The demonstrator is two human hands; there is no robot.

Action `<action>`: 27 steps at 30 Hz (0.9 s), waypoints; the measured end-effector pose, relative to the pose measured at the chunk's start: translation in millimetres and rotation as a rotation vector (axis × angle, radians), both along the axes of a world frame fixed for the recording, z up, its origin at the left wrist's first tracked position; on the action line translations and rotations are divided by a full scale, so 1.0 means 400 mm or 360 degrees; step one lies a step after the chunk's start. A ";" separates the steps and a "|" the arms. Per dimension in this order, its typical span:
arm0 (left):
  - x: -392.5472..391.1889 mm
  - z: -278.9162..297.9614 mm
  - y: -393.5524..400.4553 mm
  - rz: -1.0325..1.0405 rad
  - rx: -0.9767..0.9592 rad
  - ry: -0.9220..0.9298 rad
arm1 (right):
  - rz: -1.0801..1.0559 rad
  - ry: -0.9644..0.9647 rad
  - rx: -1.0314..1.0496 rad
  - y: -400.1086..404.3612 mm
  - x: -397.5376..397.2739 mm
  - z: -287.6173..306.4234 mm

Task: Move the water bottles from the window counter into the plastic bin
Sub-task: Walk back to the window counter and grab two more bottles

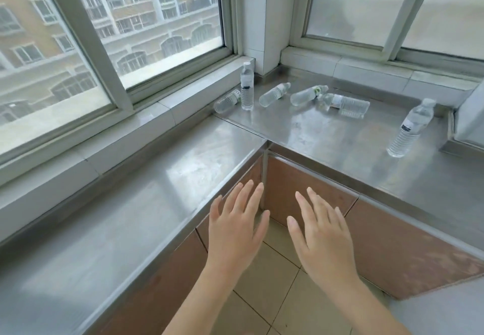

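Labels on water bottles (275, 94) too small/blurred to read. Lying bottle (226, 101) by window partly hidden behind upright bottle (247, 86). Caps of two lying bottles (322, 93) overlap, contact unclear. Worktop (146, 203) cut off at left, right and btm edges. Both forearms cut off at btm edge. Box-like obj (468, 122) at right edge cut off, unidentifiable.

Six water bottles (275, 94) on steel counter (327, 135), left hand (235, 230) and right hand (323, 240) spread empty
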State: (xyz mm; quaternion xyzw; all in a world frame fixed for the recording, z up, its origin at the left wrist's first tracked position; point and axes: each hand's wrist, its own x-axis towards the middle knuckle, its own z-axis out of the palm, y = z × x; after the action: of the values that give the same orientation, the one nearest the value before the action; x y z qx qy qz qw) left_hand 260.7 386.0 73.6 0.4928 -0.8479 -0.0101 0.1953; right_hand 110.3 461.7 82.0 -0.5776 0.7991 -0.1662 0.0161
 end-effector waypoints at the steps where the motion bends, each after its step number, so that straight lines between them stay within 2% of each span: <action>1: -0.022 -0.003 -0.039 0.0007 0.0010 -0.0001 | -0.0002 -0.0003 0.0009 -0.037 -0.021 -0.003; 15: -0.343 -0.062 -0.657 -0.0129 -0.0015 0.0124 | -0.0200 -0.0097 0.0113 -0.597 -0.314 -0.029; 21: -0.425 -0.089 -0.902 -0.0046 -0.0036 0.0160 | -0.0146 -0.0143 0.0062 -0.826 -0.383 -0.033; 27: -0.507 -0.139 -1.141 0.0102 0.0066 0.0186 | 0.0095 -0.0174 0.0134 -1.075 -0.479 -0.086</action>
State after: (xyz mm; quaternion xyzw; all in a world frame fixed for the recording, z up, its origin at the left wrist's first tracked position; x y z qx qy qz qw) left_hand 58.0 -70.2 18.2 0.5223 -0.8183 -0.0503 0.2344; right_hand -81.2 31.7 47.7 -0.5900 0.7857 -0.1631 0.0888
